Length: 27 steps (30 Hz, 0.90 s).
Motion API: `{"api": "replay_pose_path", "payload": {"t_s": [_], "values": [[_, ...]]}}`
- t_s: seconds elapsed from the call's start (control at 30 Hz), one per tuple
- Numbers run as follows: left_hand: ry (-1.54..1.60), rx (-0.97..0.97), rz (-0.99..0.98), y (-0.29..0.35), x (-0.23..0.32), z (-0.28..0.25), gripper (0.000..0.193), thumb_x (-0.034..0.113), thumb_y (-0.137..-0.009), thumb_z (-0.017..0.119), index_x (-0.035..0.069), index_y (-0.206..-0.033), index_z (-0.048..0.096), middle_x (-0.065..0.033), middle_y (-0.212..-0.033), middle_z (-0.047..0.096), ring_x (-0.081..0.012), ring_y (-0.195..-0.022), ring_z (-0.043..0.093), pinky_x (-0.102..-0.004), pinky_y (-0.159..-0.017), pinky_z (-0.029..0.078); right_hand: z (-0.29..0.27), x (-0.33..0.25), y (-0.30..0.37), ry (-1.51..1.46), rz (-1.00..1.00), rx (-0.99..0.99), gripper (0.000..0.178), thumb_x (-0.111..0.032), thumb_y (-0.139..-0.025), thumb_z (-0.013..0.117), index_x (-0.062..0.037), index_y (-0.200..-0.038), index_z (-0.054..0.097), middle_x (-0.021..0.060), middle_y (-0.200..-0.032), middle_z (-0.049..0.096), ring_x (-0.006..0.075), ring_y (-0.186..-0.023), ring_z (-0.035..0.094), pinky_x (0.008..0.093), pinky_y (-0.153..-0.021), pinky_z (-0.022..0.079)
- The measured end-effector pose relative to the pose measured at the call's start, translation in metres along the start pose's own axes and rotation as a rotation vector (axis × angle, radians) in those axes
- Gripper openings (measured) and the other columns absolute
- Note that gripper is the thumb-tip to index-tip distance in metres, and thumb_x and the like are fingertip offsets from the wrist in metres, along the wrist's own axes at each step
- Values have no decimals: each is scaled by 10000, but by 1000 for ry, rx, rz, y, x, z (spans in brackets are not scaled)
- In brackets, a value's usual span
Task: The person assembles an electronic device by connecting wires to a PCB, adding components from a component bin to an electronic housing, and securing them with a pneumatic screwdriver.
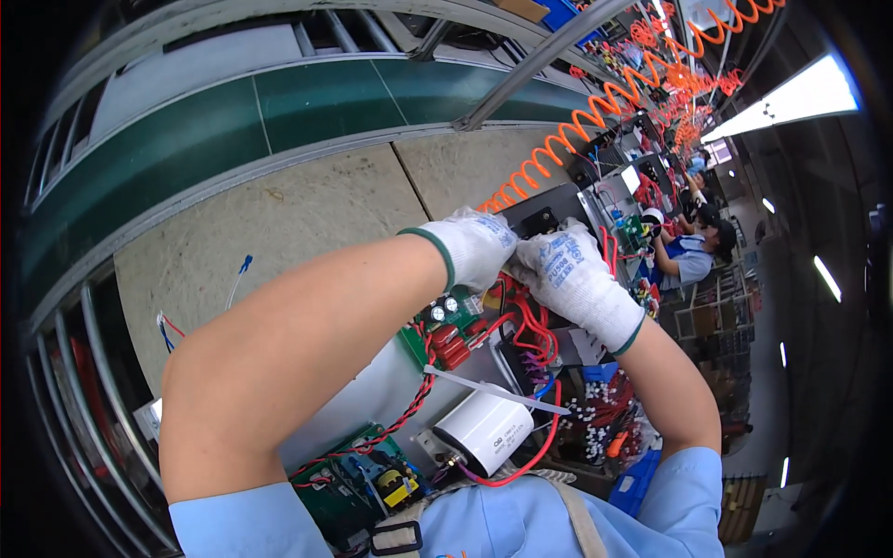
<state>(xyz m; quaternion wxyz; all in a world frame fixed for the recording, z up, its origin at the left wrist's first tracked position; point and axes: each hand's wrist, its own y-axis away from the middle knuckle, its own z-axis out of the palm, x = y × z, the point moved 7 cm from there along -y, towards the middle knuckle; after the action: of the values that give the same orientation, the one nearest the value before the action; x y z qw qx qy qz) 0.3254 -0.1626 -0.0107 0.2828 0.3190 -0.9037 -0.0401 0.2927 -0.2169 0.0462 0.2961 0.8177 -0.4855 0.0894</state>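
My left hand (473, 247), in a white knit glove with a green cuff, is curled with its fingertips turned toward my right hand. In a matching glove, my right hand (569, 277) has its fingers bent together beside it. Both meet over the far part of an electrical assembly, at the edge of a black panel (549, 206). Whatever lies between the fingers is hidden by the gloves. Red wires (535, 327) bunch just below my hands. Nearer me are a green circuit board (416, 346), a white cylindrical capacitor (484, 430) and a loose white cable tie (493, 387).
An orange coiled hose (581, 126) runs above the panel. A second circuit board (358, 479) sits close to my body. Bundled connector wires (605, 414) lie at right, beside a blue bin (635, 484). A co-worker (693, 256) in blue works farther along the line.
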Motion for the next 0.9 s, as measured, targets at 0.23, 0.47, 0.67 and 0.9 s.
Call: {"api": "replay_pose_path", "payload": {"t_s": [0.23, 0.47, 0.67, 0.9], "values": [[0, 66, 43, 18, 3, -7, 750, 291, -636, 869, 119, -1301, 568, -156, -1282, 584, -326, -1204, 574, -441, -1015, 445, -7, -4, -1, -69, 15, -57, 193, -308, -910, 588, -135, -901, 674, 91, -780, 689, 293, -796, 681, 444, -838, 444], [-10, 74, -14, 31, -2, -16, 742, 346, -626, 872, 71, -1255, 591, -183, -1247, 576, -393, -1191, 551, -454, -1032, 441, -9, -15, -12, -38, -35, -94, 178, -296, -892, 599, -138, -925, 673, 102, -773, 693, 304, -768, 687, 452, -854, 456], [-39, 71, 15, 28, -4, -7, 778, 404, -626, 832, 138, -1306, 563, -171, -1279, 559, -343, -1232, 536, -480, -1023, 406, -16, -24, -8, -13, -64, -147, 158, -205, -871, 658, -131, -981, 744, 70, -933, 745, 253, -888, 707, 418, -820, 483], [-19, 169, 26, 30, -14, -3, 805, 365, -639, 816, 101, -1346, 536, -171, -1251, 569, -350, -1222, 533, -479, -1025, 395, -22, -27, 9, -55, -178, -171, 122, -194, -840, 614, -117, -911, 676, 55, -769, 689, 250, -757, 686, 422, -825, 465]]}}
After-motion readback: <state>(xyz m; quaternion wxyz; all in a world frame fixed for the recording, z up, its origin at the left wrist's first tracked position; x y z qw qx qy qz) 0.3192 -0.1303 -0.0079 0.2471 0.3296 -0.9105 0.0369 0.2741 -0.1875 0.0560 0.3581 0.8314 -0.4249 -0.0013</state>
